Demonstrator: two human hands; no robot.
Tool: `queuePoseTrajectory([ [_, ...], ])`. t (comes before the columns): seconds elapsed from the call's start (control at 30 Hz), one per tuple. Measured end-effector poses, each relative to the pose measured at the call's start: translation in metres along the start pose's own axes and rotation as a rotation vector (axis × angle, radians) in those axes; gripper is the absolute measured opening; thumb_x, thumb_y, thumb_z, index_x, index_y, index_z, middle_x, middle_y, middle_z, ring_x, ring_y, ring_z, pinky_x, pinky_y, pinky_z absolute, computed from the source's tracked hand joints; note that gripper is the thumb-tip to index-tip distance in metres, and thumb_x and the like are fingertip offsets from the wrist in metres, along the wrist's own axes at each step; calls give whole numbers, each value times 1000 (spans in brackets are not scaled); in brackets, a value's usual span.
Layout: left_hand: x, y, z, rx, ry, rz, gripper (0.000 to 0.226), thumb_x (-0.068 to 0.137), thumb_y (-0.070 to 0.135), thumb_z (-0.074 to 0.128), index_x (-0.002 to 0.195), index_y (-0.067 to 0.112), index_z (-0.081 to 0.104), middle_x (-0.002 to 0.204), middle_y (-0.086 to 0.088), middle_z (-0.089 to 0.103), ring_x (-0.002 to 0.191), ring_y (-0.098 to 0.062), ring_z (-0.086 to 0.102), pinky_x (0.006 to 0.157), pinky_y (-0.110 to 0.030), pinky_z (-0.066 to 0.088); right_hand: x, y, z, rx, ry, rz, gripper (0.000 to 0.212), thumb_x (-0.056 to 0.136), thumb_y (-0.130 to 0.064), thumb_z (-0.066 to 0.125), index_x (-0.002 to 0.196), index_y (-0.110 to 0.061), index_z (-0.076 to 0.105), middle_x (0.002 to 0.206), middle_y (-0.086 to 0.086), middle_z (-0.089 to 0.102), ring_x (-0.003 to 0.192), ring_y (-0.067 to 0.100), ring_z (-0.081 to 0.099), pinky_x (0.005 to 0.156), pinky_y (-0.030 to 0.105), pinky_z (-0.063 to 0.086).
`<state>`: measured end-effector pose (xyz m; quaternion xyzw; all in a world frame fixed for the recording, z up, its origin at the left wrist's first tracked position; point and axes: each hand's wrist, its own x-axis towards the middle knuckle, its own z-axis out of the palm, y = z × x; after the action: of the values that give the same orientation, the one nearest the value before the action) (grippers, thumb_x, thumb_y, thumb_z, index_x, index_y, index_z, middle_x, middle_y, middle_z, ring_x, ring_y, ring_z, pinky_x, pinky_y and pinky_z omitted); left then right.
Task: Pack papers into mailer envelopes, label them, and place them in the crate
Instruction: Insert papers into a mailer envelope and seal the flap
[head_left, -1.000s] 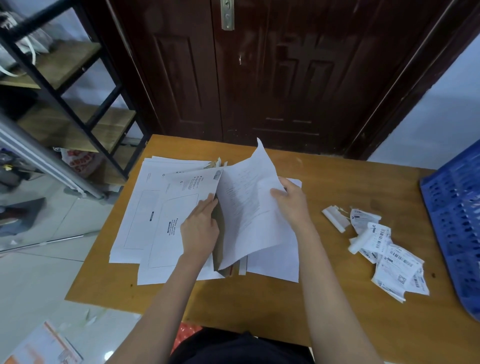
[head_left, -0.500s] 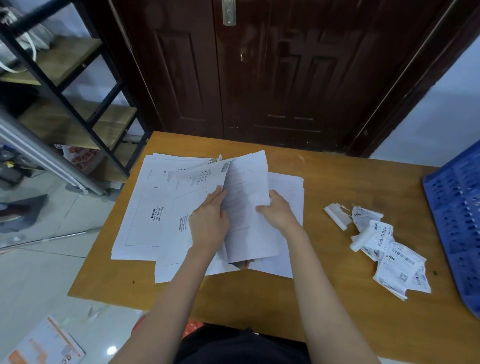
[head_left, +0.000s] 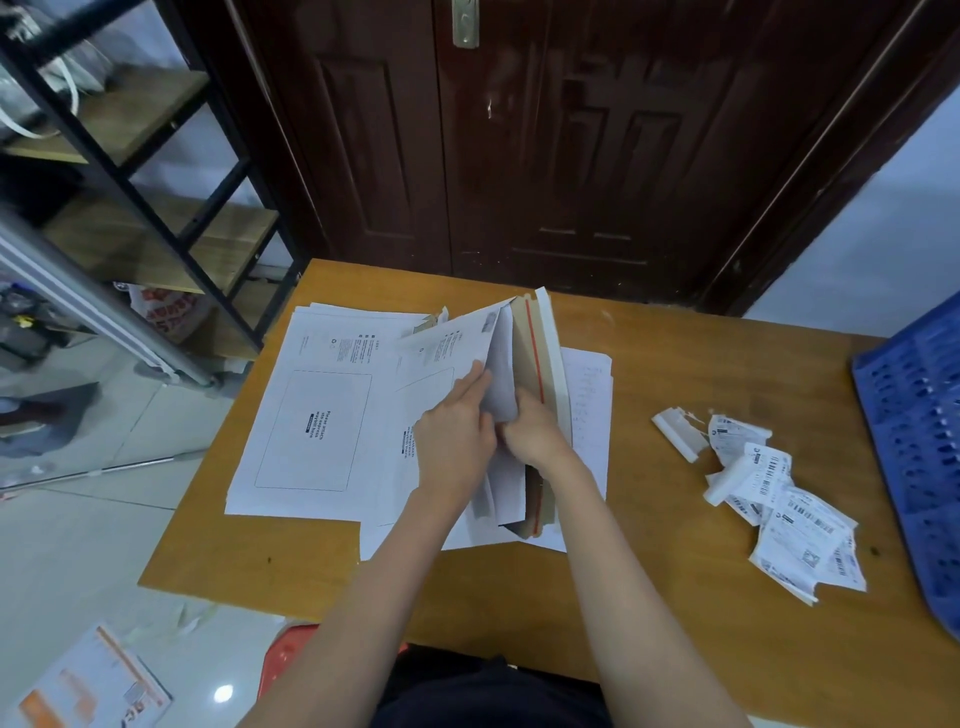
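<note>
A wooden table (head_left: 701, 395) stood before a dark brown door (head_left: 545, 145) in a tiled room, with a black metal shelf unit (head_left: 156, 171) at the left. At the middle of the table, a person held a white mailer envelope (head_left: 457, 348) open on top of a spread of papers. The left hand (head_left: 454, 431) lay against the envelope's printed front face, its fingers straight and close together, lifting that face away from the brown inner side with its red tear strip (head_left: 535, 358). The right hand (head_left: 535, 434) reached into the opening with a folded sheet of paper (head_left: 501, 374); its fingertips were hidden inside, so how they gripped the sheet could not be told. Another flat mailer (head_left: 311, 415) lay just to the left, partly under the open one, and loose sheets (head_left: 589, 405) showed from beneath at the right. Well apart to the right sat a crumpled heap of shipping labels (head_left: 779, 499) and peeled backing strips (head_left: 678, 434). The blue crate (head_left: 914, 426) stood at the table's right edge, only partly in view. A printed leaflet (head_left: 88, 686) lay on the floor at lower left, beside something red (head_left: 283, 660) under the table edge.
</note>
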<state>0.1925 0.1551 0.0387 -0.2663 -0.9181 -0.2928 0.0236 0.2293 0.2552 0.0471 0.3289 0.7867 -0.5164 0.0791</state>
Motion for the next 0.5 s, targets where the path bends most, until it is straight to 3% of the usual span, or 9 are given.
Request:
queuePoseTrajectory([
  [0.13,1,4,-1,3,18,30,40,81,9,70,121,14,66,123,-4,66,72,-22,70,55,-23,52,-1,2,4,7,-1,16,29,96,-26,48,122,-16,51,113,5,61,92,19,55,75,28,44],
  [0.4,1,3,-3,1,6,32,40,87,9,60,126,14,62,129,-1,61,77,-22,69,58,-20,45,3,6,7,1,-13,60,30,97,-30,48,122,-15,51,117,8,62,100,23,58,85,33,49],
  [0.5,3,2,-2,4,0,37,40,88,13,60,127,16,61,131,-1,60,87,-22,70,63,-21,49,4,11,12,-79,34,103,27,94,-23,54,118,-13,50,117,10,60,92,21,56,77,30,48],
])
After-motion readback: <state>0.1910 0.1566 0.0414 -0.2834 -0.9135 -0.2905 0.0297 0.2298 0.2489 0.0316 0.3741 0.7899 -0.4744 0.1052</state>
